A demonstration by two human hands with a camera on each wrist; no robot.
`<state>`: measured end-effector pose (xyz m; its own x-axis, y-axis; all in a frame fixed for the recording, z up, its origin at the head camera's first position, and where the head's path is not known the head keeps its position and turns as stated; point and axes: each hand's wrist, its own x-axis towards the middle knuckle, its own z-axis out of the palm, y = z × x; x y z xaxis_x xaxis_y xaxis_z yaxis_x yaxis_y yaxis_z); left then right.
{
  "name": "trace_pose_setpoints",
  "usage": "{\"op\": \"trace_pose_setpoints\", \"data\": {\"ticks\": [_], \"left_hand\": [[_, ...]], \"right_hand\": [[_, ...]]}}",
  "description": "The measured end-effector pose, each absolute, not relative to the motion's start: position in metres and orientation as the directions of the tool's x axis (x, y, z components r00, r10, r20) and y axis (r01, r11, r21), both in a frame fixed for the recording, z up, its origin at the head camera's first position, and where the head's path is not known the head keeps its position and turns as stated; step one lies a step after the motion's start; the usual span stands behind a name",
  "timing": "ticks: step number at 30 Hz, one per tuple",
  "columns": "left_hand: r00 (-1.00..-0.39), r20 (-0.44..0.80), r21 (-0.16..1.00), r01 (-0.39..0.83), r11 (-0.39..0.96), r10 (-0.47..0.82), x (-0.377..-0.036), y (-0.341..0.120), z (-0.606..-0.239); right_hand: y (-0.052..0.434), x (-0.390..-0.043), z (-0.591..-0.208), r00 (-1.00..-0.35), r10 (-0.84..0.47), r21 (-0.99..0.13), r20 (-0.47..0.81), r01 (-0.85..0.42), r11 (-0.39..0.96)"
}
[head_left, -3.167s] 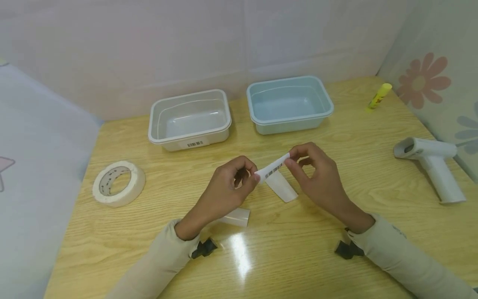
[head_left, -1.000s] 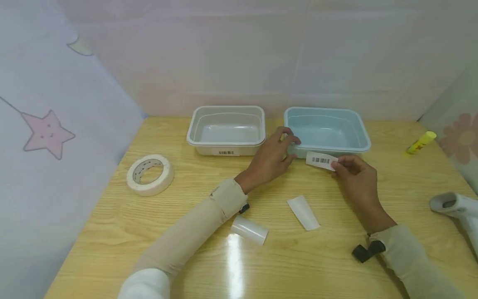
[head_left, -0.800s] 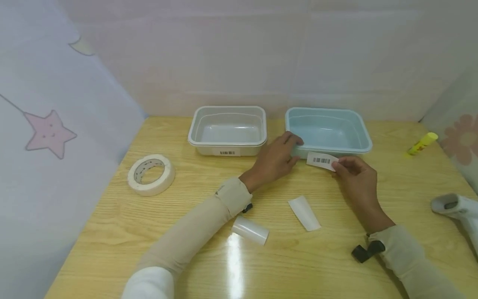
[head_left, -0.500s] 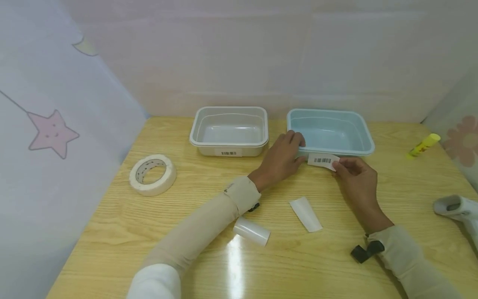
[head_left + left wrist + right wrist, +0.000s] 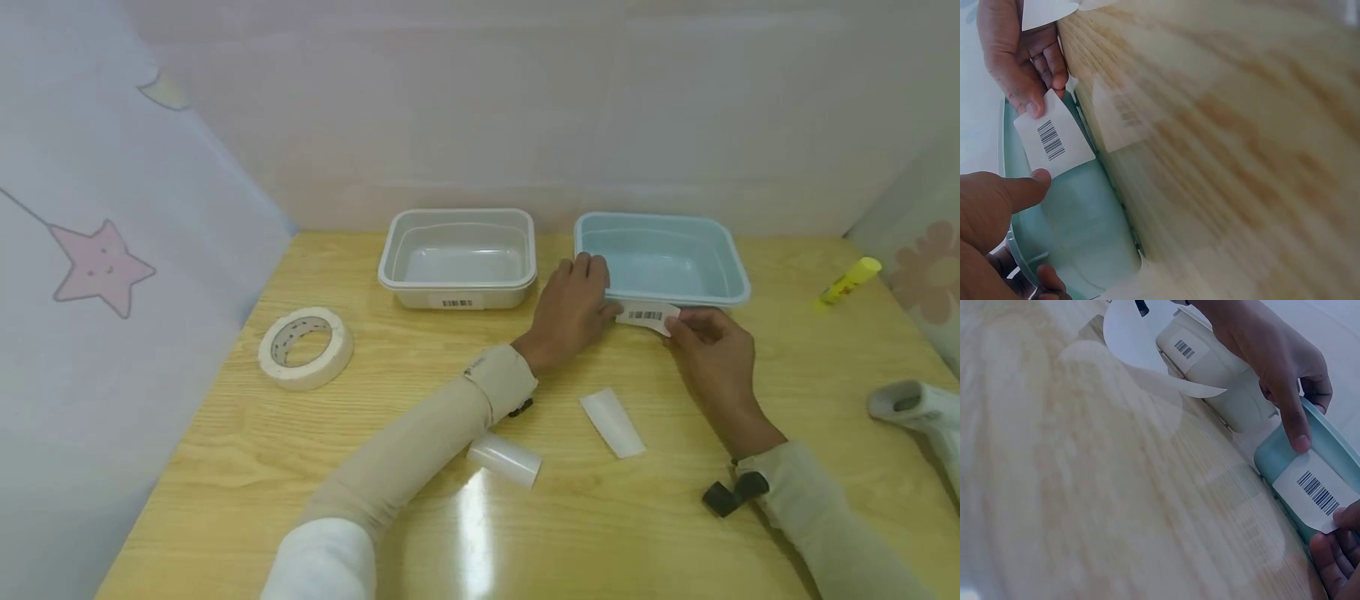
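Barcode label (image 5: 648,317) sits against the front wall of the blue tub (image 5: 731,287), pinched by the right hand (image 5: 708,346); the left hand (image 5: 573,308) grips the tub's corner. Pressing flat looks left.

White scanner (image 5: 911,410) cut off (right edge).

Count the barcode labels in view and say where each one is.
2. One barcode label is stuck on the clear tub's front; the other barcode label is pinched by the right hand against the blue tub.
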<state>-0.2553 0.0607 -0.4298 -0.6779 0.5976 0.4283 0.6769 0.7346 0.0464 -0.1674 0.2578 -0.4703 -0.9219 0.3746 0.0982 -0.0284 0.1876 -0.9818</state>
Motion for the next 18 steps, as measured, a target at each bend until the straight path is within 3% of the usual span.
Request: {"op": "trace_pose_setpoints", "data": {"ticks": [12,18], "left_hand": [[-0.733,0.392,0.067,0.626,0.777,0.556,-0.2602,0.0646,-0.4276],[-0.728,0.381,0.054,0.632,0.773,0.569,-0.2609,0.0659,-0.4292]], "right_hand": [[0.2604,-0.1723,-0.4715,-0.925,0.375,-0.992,0.06,-0.014,0.124],[0.2611,-0.1699,-0.4703,-0.922,0.381,-0.974,0.068,0.021,0.224]]}}
